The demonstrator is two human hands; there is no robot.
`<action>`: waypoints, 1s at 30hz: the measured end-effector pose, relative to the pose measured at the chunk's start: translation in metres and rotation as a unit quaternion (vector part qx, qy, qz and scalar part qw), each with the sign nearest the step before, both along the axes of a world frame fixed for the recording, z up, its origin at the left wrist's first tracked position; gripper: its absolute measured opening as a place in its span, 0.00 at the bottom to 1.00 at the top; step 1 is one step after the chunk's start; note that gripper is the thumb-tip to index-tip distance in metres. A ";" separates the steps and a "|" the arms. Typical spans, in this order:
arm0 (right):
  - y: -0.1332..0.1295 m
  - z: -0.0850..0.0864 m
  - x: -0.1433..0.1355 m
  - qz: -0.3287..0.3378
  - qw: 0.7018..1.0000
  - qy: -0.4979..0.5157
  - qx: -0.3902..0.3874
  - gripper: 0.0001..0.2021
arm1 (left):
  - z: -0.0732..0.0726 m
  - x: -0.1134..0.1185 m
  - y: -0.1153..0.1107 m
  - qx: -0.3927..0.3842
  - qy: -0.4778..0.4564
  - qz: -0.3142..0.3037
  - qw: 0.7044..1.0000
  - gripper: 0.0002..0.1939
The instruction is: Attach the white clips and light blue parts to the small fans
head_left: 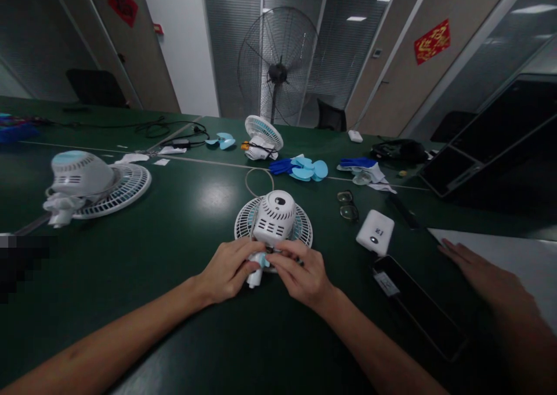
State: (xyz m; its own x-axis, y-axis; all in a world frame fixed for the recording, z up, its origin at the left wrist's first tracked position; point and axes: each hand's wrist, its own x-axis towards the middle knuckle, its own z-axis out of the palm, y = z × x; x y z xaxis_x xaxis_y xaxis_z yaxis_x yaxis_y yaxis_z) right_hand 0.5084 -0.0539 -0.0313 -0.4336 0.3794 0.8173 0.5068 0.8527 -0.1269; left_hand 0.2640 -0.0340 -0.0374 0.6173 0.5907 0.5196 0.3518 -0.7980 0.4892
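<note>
A small white fan [275,218] lies face down on its round grille, motor housing upward, right in front of me. At its near side a white stem piece [255,278] with a light-blue knob [262,260] sticks out toward me. My left hand [228,270] is closed, thumb and fingers gripping this stem from the left. From the right, my right hand [304,272] has its fingers closed at the knob and the fan's lower edge. The fingers partly hide the joint between stem and housing. Something small and dark shows by the right fingers, too unclear to name.
Another white fan [82,180] lies at the left, and a third fan [263,137] stands farther back. Blue fan blades [308,169], gloves [365,171], glasses [347,205], a white power bank [375,232] and a black phone [420,305] lie around. Another person's hand [483,273] rests at the right.
</note>
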 end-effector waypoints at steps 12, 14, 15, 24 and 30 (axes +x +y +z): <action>0.001 0.009 0.000 -0.007 0.999 -0.027 0.040 0.10 | 0.006 0.001 -0.001 -0.004 0.007 -0.012 1.000 0.17; 0.000 0.011 0.000 -0.011 0.998 -0.036 0.046 0.11 | 0.004 0.000 0.000 -0.001 0.000 -0.007 1.000 0.18; 0.001 0.011 0.001 -0.010 0.998 -0.039 0.050 0.11 | 0.002 -0.001 0.000 -0.001 -0.002 -0.005 1.000 0.18; 0.002 0.009 0.002 -0.014 0.997 -0.046 0.063 0.10 | 0.001 -0.001 0.000 -0.002 -0.001 -0.004 1.000 0.17; -0.003 0.004 -0.009 -0.040 0.999 0.013 0.009 0.04 | 0.003 0.001 -0.002 0.023 0.021 -0.007 0.999 0.16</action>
State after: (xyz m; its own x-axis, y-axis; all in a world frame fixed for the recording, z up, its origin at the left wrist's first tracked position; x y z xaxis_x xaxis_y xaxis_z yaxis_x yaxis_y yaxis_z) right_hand 0.4990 -0.0568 -0.0270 -0.3814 0.3974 0.8346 0.5707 0.8115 -0.1255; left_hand 0.2650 -0.0356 -0.0343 0.6478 0.5582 0.5184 0.3602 -0.8241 0.4372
